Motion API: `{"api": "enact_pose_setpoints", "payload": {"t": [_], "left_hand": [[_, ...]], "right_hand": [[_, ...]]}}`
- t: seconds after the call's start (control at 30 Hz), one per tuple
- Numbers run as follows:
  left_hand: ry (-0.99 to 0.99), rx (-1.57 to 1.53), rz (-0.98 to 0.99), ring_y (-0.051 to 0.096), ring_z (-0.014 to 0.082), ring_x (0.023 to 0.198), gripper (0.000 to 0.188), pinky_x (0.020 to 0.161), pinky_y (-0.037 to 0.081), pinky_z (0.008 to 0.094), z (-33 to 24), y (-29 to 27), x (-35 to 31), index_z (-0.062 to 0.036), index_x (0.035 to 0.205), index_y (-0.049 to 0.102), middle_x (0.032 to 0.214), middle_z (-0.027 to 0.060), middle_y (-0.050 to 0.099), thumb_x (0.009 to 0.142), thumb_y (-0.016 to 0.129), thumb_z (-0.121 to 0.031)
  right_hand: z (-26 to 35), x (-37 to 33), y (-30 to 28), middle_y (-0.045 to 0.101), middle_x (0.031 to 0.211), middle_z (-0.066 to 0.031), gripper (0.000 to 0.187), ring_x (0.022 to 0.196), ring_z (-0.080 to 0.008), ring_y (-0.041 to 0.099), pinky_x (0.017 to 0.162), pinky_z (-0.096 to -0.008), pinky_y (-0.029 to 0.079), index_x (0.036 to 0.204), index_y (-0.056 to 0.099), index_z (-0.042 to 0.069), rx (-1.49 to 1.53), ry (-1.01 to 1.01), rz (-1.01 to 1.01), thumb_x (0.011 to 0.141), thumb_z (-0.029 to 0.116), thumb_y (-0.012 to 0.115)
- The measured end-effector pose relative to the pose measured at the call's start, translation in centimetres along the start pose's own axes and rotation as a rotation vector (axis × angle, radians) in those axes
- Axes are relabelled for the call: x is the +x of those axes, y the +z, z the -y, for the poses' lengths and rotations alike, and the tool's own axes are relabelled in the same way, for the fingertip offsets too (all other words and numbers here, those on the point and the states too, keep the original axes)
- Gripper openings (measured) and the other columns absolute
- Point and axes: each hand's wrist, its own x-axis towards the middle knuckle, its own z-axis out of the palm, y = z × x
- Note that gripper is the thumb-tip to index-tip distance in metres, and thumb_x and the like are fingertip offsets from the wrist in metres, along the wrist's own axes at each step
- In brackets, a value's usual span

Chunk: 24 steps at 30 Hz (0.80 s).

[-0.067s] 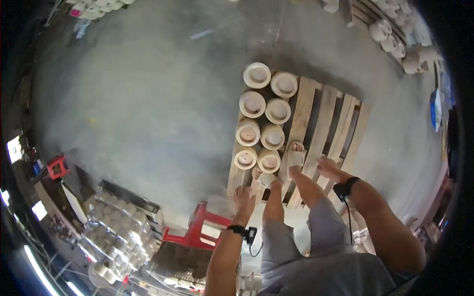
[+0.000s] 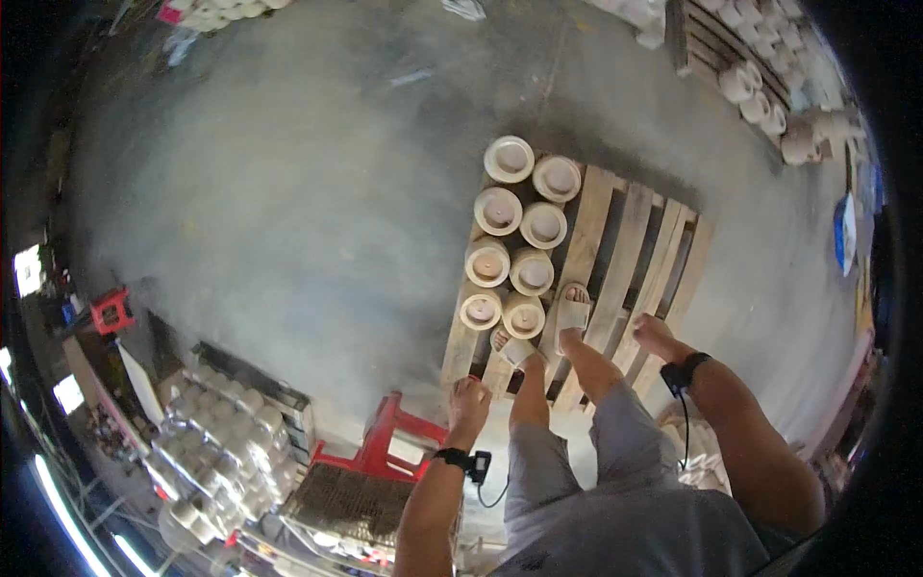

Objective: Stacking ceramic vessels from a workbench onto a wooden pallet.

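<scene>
My left hand [image 2: 469,404] hangs over the near left corner of a wooden pallet [image 2: 623,226], its fingers curled in, and nothing held shows. My right hand [image 2: 652,332] is loosely closed above the pallet's right-hand slats, also with nothing visible in it. Both wrists wear black straps with small devices and cables. On the pallet's left side, cream ceramic pots [image 2: 543,225] with round rims and recessed tops stand upright in two columns. My feet, in light sandals [image 2: 573,314], rest on the pallet beside the nearest pots. Neither hand touches a pot.
A red plastic stool [image 2: 380,433] stands left of my left forearm, next to a brown woven surface [image 2: 351,505]. Stacked pale pots [image 2: 216,438] fill the lower left. Another pallet [image 2: 716,53] with pots is at the far right. Grey concrete floor [image 2: 288,192] lies left.
The fingers of my left hand have gone from spread to curled. My right hand has shifted slightly right and closed more. The view has moved a little, so the pots appear slightly lower.
</scene>
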Motion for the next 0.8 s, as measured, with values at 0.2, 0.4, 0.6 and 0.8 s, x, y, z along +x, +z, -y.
{"api": "enact_pose_setpoints", "payload": {"t": [0.2,0.4,0.6,0.8], "left_hand": [[-0.128,-0.176,0.159,0.064,0.0358,0.101,0.03,0.085,0.05,0.0478,7.4,-2.6,-9.0,-0.0128,0.101,0.072,0.102,0.0173,0.069,0.089,0.061,-0.038],[-0.116,0.154,-0.195,0.063,0.0377,0.096,0.03,0.083,0.051,0.0474,8.4,-2.2,-21.2,-0.0113,0.104,0.067,0.108,0.0181,0.066,0.097,0.046,-0.032],[-0.078,0.228,-0.332,0.064,0.0353,0.095,0.037,0.08,0.053,0.0452,10.8,10.7,-25.4,-0.0092,0.113,0.064,0.109,0.0164,0.067,0.098,0.044,-0.036],[-0.728,-0.844,-0.39,0.062,0.0385,0.102,0.057,0.085,0.05,0.0487,-3.7,22.5,-37.5,-0.0024,0.108,0.067,0.107,0.019,0.069,0.095,0.047,-0.054]], "right_hand": [[-16.6,-9.3,-0.7,0.067,0.094,-0.018,0.026,0.094,-0.0381,0.063,0.086,-0.051,0.05,0.09,0.066,0.002,-0.546,0.047,-0.038,0.088,0.025,0.056],[-5.3,-9.6,-12.0,0.065,0.078,-0.0117,0.021,0.078,-0.0312,0.062,0.075,-0.0486,0.051,0.079,0.07,0.008,-0.79,-0.254,-0.087,0.083,0.023,0.055],[4.4,-4.2,-20.7,0.066,0.084,-0.0183,0.023,0.081,-0.0371,0.065,0.07,-0.0476,0.052,0.087,0.07,0.002,-0.7,-0.539,-0.119,0.083,0.021,0.056],[20.8,-4.0,-29.4,0.067,0.085,-0.0252,0.03,0.077,-0.0404,0.065,0.071,-0.047,0.05,0.079,0.068,-0.002,-0.18,-0.364,-0.1,0.082,0.027,0.059]]}}
